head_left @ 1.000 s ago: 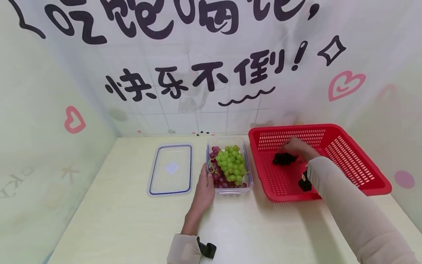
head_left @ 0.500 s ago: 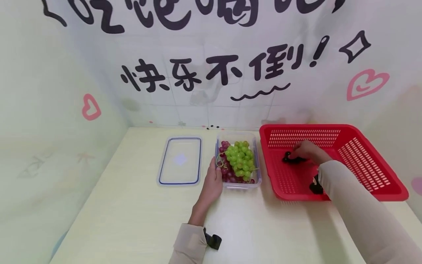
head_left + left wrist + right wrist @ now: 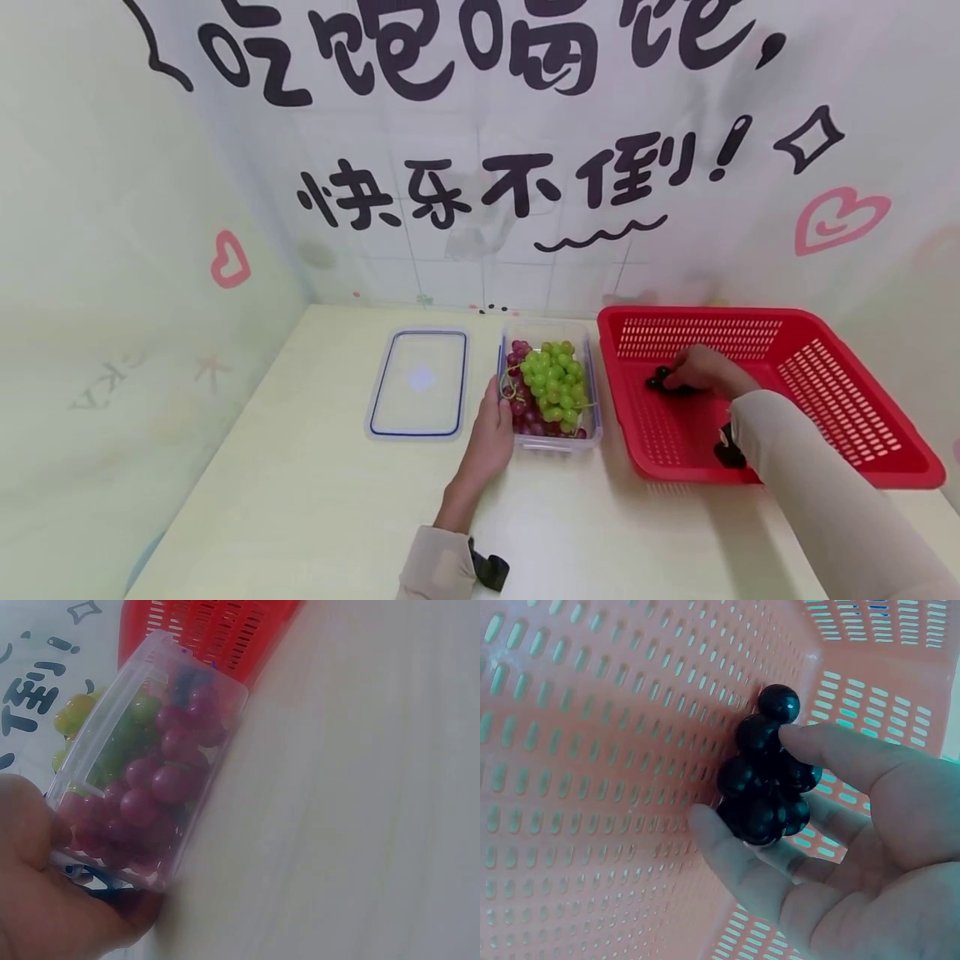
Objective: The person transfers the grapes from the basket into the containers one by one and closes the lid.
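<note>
A white wall (image 3: 360, 275) with black writing and pink hearts rises behind a pale table (image 3: 300, 508). At the table's right stands a red basket (image 3: 656, 437) with slotted sides. Just beside it is a clear box (image 3: 558, 444), upright; a clear, blue-edged lid (image 3: 420, 417) lies flat to the box's left, apart from it. The left hand (image 3: 489, 437) grips the box at its left side. The right hand (image 3: 707, 371) reaches into the basket, thumb and fingers narrowed around a bunch. In the box, green grapes (image 3: 557, 387) lie over purple grapes (image 3: 528, 425). The smallest bunch, black grapes (image 3: 761, 776), is in the right hand, low in the basket
</note>
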`<state>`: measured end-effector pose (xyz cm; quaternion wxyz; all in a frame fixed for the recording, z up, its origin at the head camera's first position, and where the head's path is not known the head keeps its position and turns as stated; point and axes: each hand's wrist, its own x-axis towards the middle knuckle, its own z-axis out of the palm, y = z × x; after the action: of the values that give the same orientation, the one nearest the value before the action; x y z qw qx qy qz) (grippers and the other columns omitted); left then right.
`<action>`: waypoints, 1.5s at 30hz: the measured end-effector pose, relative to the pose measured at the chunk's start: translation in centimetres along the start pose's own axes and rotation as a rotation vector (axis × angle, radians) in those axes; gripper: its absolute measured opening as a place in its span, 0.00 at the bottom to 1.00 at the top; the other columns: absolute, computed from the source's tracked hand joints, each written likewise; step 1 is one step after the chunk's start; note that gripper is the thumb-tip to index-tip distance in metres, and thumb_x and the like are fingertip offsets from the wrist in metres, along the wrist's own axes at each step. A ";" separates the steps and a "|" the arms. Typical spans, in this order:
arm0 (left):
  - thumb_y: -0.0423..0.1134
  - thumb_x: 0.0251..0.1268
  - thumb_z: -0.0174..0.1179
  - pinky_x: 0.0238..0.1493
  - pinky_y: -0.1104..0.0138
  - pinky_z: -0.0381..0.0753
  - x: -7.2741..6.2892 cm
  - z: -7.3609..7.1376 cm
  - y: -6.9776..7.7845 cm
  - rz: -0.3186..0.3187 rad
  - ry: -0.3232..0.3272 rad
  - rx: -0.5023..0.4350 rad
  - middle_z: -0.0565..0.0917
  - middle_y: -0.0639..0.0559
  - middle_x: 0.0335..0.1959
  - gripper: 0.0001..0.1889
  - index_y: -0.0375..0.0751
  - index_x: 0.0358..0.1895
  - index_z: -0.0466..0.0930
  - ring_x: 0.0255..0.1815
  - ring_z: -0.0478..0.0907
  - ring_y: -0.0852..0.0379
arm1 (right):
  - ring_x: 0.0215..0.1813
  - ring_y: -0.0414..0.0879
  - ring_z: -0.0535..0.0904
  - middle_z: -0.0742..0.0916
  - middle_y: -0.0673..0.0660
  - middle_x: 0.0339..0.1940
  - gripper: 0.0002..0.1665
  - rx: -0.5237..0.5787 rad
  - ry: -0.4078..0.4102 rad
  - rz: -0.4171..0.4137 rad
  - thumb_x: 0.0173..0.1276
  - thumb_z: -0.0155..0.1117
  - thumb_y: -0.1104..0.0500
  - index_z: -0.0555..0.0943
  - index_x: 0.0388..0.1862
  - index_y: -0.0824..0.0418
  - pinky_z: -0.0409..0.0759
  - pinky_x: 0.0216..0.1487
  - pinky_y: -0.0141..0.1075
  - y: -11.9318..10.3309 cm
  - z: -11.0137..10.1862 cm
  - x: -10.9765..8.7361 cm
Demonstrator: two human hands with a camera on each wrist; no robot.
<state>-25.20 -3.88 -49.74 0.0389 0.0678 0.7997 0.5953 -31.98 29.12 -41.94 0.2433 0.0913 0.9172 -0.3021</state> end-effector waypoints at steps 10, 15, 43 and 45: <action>0.37 0.82 0.31 0.79 0.46 0.48 -0.2 0.2 -0.2 0.000 -0.005 -0.004 0.47 0.35 0.80 0.29 0.31 0.79 0.38 0.80 0.44 0.38 | 0.40 0.50 0.77 0.84 0.61 0.38 0.11 -0.012 0.059 -0.111 0.69 0.62 0.62 0.81 0.44 0.69 0.77 0.36 0.35 -0.1 0.0 -0.3; 0.38 0.82 0.32 0.79 0.47 0.48 0.0 0.0 -0.3 -0.003 -0.007 0.002 0.46 0.37 0.80 0.29 0.32 0.79 0.38 0.81 0.44 0.40 | 0.38 0.49 0.77 0.83 0.59 0.36 0.08 0.040 0.075 -0.134 0.71 0.61 0.60 0.80 0.39 0.66 0.79 0.35 0.36 -1.2 -0.6 -0.5; 0.36 0.82 0.31 0.79 0.47 0.47 0.3 0.1 0.0 0.019 -0.002 -0.017 0.47 0.35 0.80 0.29 0.30 0.79 0.38 0.80 0.44 0.39 | 0.54 0.58 0.70 0.78 0.68 0.57 0.19 0.097 0.211 -0.293 0.74 0.57 0.59 0.77 0.60 0.64 0.74 0.45 0.37 -8.2 -2.4 -3.0; 0.36 0.82 0.31 0.79 0.47 0.47 0.2 0.1 0.0 0.019 -0.002 -0.016 0.47 0.35 0.80 0.29 0.30 0.79 0.38 0.80 0.44 0.39 | 0.54 0.58 0.70 0.78 0.68 0.57 0.19 0.092 0.217 -0.314 0.74 0.57 0.59 0.77 0.60 0.63 0.73 0.46 0.38 -8.7 -2.0 -2.9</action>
<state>-25.41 -3.77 -49.73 0.0345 0.0754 0.7943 0.6018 -33.00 23.29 -34.59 0.0884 -0.0098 0.9262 -0.3665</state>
